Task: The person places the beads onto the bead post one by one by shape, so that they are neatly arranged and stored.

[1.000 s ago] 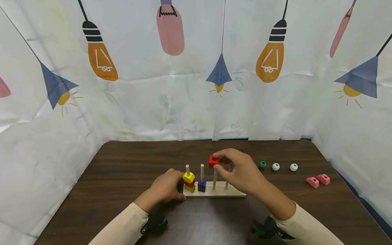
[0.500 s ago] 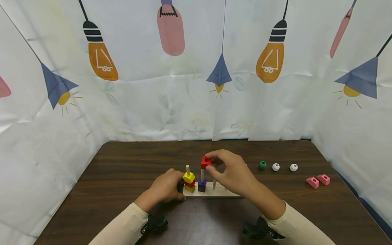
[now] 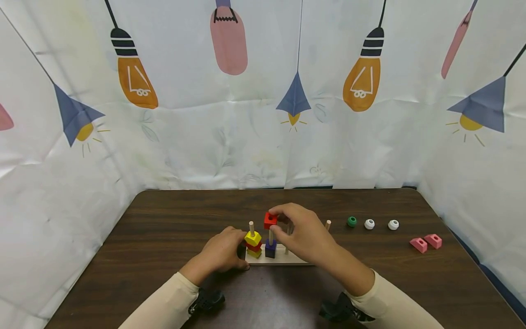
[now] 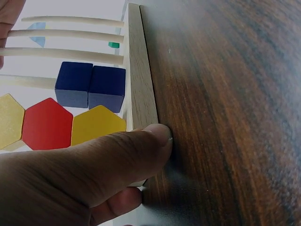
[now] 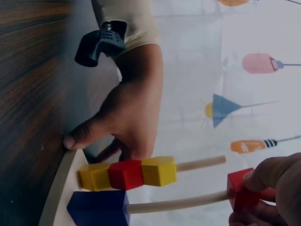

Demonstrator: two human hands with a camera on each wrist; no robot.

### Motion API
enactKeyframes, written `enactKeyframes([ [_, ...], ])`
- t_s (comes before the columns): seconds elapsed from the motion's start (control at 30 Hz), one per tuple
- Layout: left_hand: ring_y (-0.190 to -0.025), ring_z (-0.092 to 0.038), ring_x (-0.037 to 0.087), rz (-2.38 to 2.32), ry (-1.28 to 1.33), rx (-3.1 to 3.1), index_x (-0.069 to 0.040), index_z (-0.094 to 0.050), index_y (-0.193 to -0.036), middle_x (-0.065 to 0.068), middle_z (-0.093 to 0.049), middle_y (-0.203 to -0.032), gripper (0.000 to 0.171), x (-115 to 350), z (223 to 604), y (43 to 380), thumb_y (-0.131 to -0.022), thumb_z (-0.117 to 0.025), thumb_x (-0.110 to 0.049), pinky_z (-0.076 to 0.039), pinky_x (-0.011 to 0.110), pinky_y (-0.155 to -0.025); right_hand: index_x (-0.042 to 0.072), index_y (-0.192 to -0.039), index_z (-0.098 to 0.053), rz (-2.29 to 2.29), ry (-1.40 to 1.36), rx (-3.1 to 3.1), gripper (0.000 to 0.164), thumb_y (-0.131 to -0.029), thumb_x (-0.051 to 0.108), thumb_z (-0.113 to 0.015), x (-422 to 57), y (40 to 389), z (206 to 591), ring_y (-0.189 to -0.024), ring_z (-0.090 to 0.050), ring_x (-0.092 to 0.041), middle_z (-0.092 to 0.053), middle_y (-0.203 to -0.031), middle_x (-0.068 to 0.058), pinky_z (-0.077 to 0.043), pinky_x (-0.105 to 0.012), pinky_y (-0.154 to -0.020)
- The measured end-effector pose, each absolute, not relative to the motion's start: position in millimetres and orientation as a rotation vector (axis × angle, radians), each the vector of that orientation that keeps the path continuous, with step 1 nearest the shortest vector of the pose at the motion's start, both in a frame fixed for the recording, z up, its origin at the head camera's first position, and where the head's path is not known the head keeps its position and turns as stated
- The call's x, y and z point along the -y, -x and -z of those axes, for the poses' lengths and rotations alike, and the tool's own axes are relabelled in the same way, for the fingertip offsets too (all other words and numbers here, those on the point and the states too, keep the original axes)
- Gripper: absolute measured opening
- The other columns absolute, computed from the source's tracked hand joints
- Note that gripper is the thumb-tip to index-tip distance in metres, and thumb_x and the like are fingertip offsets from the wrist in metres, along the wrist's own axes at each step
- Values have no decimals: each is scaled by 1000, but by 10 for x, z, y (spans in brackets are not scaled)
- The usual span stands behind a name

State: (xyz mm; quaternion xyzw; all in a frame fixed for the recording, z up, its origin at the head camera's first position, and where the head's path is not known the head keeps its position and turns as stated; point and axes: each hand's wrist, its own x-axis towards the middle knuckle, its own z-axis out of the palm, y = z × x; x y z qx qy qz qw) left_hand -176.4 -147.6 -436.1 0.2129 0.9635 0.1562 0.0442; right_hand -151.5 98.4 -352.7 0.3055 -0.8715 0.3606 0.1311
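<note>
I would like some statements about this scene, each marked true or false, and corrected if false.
1. The left hand grips the rack. True.
2. The right hand holds a yellow block. False: the right hand holds a red block.
3. Two blue blocks share one peg. True.
4. The pink blocks are on the rack. False: the pink blocks lie on the table.
5. The green bead lies near white beads. True.
</note>
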Motion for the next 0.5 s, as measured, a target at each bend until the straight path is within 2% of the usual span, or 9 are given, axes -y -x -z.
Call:
enactKeyframes([
  [0.2, -104, -57, 20, -468, -655, -2949, -23, -70, -110, -8, -67, -101, 54, 1482, 4367, 1771, -64, -97, -36, -53, 45, -80, 5, -124, -66, -1039, -873, 2534, 38, -89, 8, -80, -929, 1506, 3596, -93, -67, -15, -68, -113, -3, -57, -33, -82],
  [0.5, -102, -57, 20, -476, -650, -2941, -21, -70, -111, -7, -67, -102, 55, 1477, 4367, 1768, -65, -97, -36, -53, 44, -80, 4, -137, -55, -1142, -782, 2589, 55, -88, 10, -80, -901, 1513, 3811, -93, -65, -11, -69, -113, -1, -55, -31, -82],
])
